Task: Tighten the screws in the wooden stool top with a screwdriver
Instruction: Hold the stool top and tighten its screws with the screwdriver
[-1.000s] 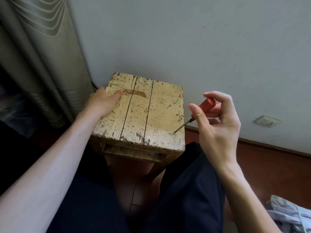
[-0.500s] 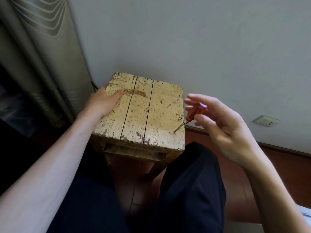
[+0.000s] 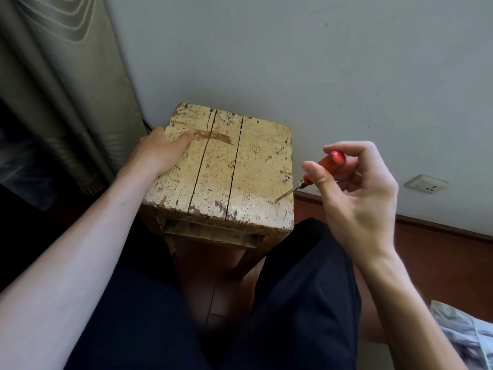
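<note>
- Stool top (image 3: pixel 226 169) of worn, yellow-painted wood stands between our legs (image 3: pixel 306 289), its far edge near the grey wall (image 3: pixel 320 62).
- Our left hand (image 3: pixel 160 153) holds the top's left edge: the thumb lies flat on the wood and the fingers curl over the side, hidden.
- Our right hand (image 3: pixel 357 198) hangs just right of the stool, thumb and curled fingers pinching the screwdriver (image 3: pixel 329 161) by its red handle.
- We see its shaft slant down-left, the tip touching the wood near the front right corner.
- Two screws (image 3: pixel 286 179) stand proud along the right edge.
</note>
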Demonstrator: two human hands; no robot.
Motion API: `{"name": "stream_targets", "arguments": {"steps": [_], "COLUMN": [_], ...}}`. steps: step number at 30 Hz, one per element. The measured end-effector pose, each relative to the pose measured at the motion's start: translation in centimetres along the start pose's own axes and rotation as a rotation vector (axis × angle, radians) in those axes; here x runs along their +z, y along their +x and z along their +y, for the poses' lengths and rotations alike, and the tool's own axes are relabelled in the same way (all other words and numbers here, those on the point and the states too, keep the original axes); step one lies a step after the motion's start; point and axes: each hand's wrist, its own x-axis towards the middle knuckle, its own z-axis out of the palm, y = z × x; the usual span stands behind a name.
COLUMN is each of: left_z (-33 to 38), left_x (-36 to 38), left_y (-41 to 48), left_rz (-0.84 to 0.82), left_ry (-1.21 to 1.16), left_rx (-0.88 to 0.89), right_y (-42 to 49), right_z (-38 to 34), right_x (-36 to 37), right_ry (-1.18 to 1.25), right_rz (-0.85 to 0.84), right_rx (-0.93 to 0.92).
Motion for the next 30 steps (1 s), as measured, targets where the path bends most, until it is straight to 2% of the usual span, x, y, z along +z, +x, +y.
{"name": "stream_targets", "arguments": {"steps": [4, 7, 10, 13, 16, 18, 22, 30], "left_z": [0.1, 0.2, 0.2, 0.3, 0.3, 0.2, 0.1, -0.1], "left_x": [-0.1, -0.2, -0.2, -0.2, -0.1, 0.0, 0.1, 0.0], "left_y": [-0.2, -0.4, -0.6, -0.7, -0.8, -0.7, -0.4, -0.2], "left_rz": [0.005, 0.005, -0.003, 0.000, -0.004, 0.005, 0.010, 0.006], "left_ry": [0.004, 0.007, -0.001, 0.003, 0.005, 0.011, 0.018, 0.013], "left_rx": [-0.001, 0.000, -0.009, -0.010, -0.012, -0.008, -0.008, -0.012], "right_y": [-0.4, 0.1, 0.4, 0.8, 1.5, 1.9, 2.3, 2.0], "right_z": [-0.6, -0.7, -0.4, 0.0, 0.0, -0.1, -0.3, -0.6], "right_x": [0.9, 0.9, 0.1, -0.9, -1.2, -1.2, -0.8, 1.2], "right_ry": [-0.091, -0.149, -0.175, -0.087, 0.057, 0.107, 0.093, -0.025], "right_rz": [0.088, 0.052, -0.085, -0.260, -0.411, -0.439, -0.367, -0.064], "right_rx": [-0.028, -0.068, -0.119, -0.137, -0.045, -0.013, 0.000, 0.059]}}
